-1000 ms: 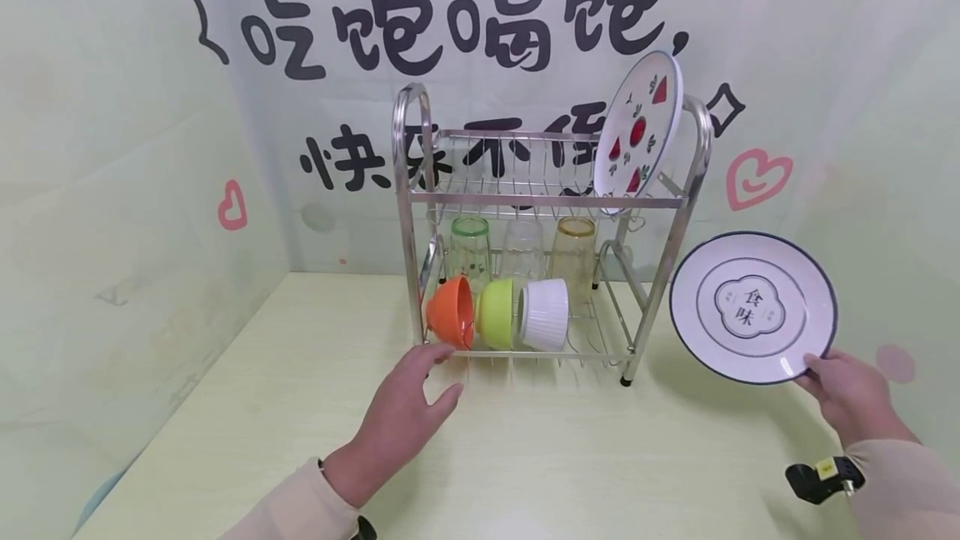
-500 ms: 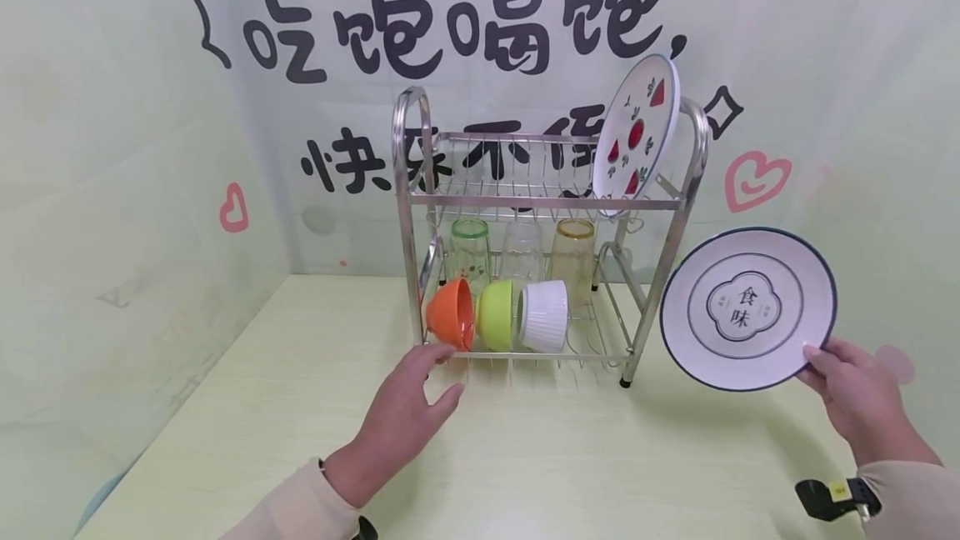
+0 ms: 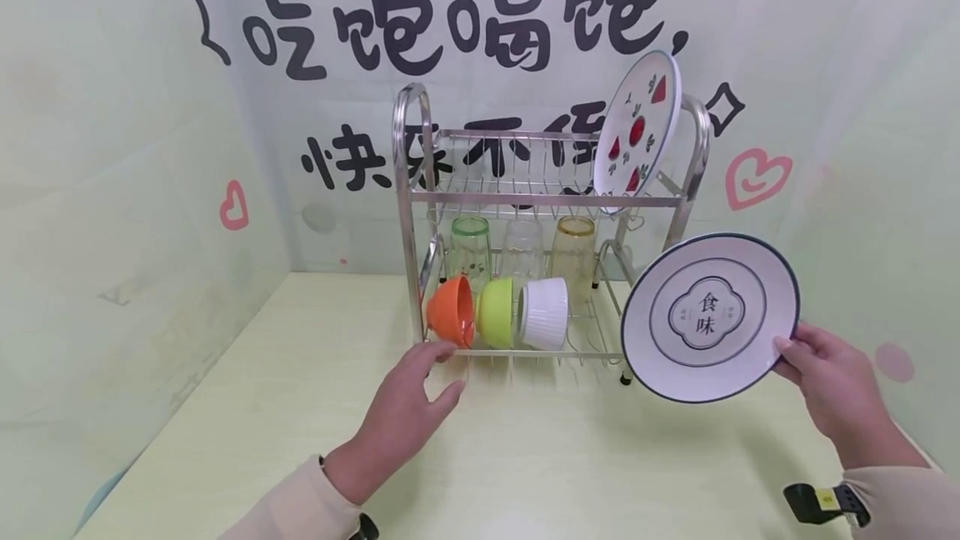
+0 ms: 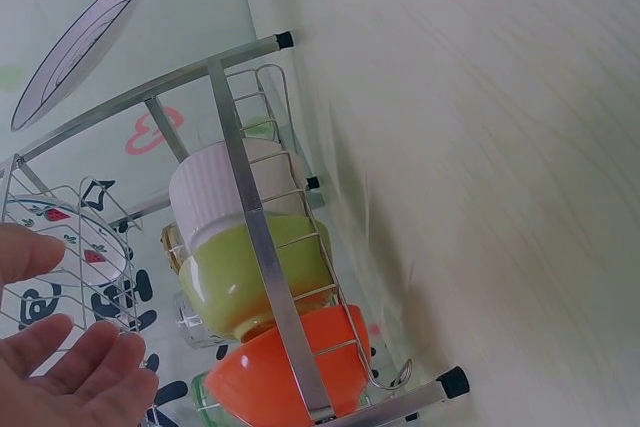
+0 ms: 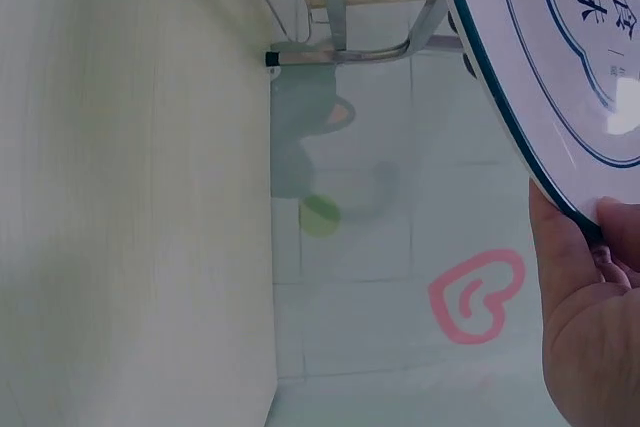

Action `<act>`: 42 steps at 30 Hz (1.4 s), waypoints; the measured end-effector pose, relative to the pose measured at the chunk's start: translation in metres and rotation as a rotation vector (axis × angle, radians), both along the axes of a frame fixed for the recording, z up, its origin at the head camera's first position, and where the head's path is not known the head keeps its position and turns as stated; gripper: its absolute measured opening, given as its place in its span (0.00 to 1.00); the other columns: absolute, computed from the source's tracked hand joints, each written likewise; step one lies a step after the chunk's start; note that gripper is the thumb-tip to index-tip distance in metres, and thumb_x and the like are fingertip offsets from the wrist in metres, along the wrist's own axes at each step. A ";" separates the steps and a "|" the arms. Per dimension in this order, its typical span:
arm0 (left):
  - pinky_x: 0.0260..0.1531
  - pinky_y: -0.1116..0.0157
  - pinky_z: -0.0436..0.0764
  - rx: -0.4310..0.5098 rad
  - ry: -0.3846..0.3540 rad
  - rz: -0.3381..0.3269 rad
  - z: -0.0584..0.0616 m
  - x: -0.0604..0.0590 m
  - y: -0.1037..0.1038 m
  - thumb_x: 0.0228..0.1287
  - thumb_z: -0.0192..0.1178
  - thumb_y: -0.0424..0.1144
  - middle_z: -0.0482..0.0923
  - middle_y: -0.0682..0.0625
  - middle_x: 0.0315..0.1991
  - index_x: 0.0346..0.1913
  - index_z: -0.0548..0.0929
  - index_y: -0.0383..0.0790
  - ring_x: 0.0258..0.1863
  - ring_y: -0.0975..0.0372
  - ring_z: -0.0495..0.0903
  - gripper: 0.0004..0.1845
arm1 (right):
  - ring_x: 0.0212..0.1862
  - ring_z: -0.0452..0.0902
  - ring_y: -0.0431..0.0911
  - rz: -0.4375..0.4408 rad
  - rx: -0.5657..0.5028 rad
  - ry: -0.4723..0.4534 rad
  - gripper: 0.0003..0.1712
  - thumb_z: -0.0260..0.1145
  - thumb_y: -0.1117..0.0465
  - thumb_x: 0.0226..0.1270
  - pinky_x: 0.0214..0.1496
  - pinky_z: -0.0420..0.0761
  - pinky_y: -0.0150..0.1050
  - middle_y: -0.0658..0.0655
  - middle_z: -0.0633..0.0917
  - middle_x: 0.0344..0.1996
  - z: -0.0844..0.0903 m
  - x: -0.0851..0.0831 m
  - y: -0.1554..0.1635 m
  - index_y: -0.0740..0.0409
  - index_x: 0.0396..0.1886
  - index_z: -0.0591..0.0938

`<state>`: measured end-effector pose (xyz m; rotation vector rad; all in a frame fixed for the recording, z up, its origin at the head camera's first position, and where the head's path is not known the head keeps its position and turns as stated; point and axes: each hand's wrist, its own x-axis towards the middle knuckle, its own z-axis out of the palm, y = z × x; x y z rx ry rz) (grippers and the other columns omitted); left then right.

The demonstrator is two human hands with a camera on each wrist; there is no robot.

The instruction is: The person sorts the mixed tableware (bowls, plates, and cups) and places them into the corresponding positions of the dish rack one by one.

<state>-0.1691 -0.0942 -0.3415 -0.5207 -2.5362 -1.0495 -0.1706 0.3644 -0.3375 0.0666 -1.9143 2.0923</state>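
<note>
My right hand (image 3: 836, 382) pinches the lower right rim of a white plate (image 3: 708, 319) with a dark blue edge and printed characters. The plate is held up, face toward me, overlapping the rack's right front leg in the head view. The right wrist view shows the thumb on the plate's face and fingers behind. My left hand (image 3: 401, 415) holds nothing; its fingers are relaxed and spread near the front of the dish rack (image 3: 525, 201), just below an orange bowl (image 3: 450, 312). A plate with red fruit patterns (image 3: 637, 132) leans upright at the right end of the top tier.
On the lower tier, a green bowl (image 3: 495, 312) and a white ribbed bowl (image 3: 543, 313) lie sideways beside the orange one. Behind them stand a green-rimmed glass (image 3: 470, 252), a clear glass (image 3: 522, 248) and an amber glass (image 3: 573, 257). The rack stands on a pale table (image 3: 525, 457) before a printed wall.
My right hand has carried the blue-edged plate leftward and slightly down, from beside the rack to in front of its right leg. The left hand has stayed in place.
</note>
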 end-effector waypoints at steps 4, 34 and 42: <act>0.51 0.54 0.78 0.035 -0.018 -0.024 0.001 0.000 0.000 0.60 0.66 0.32 0.78 0.48 0.48 0.53 0.78 0.36 0.50 0.55 0.77 0.18 | 0.32 0.81 0.31 -0.019 0.113 -0.020 0.18 0.56 0.73 0.70 0.34 0.80 0.23 0.40 0.84 0.28 0.002 -0.002 -0.013 0.44 0.33 0.82; 0.51 0.62 0.80 0.294 -0.240 -0.191 0.007 -0.008 0.030 0.65 0.63 0.38 0.79 0.46 0.46 0.53 0.78 0.33 0.49 0.55 0.79 0.17 | 0.35 0.78 0.28 -0.081 0.456 -0.163 0.21 0.55 0.68 0.72 0.42 0.81 0.26 0.62 0.83 0.43 0.013 0.001 -0.120 0.79 0.59 0.70; 0.45 0.63 0.83 0.322 -0.287 -0.157 0.009 -0.010 0.032 0.66 0.62 0.35 0.79 0.44 0.43 0.56 0.76 0.32 0.44 0.56 0.79 0.18 | 0.34 0.78 0.29 -0.069 0.427 -0.183 0.20 0.56 0.69 0.71 0.41 0.81 0.26 0.62 0.84 0.42 0.014 0.000 -0.138 0.78 0.58 0.72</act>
